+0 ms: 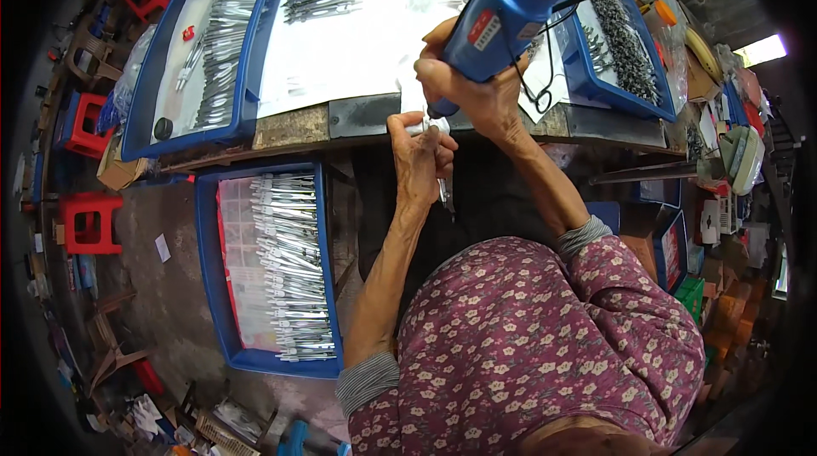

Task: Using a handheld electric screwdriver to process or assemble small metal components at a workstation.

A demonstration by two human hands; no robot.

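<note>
At the tabletop (294, 126) edge, among four blue trays (204, 226), right hand (477, 90) fingers grip one blue power tool (502, 18); left hand (419, 158) fingers pinch a small metal piece (444, 192).

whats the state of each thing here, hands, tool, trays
right hand: closed around the blue power tool, tip pointing down
blue power tool: held, tilted, black cord attached
left hand: gripping a small metal part under the tool tip
small metal part: held, partly hidden
lower blue tray: filled with rows of metal pieces
upper left blue tray: partly filled
right blue tray: holds dark small parts
</note>
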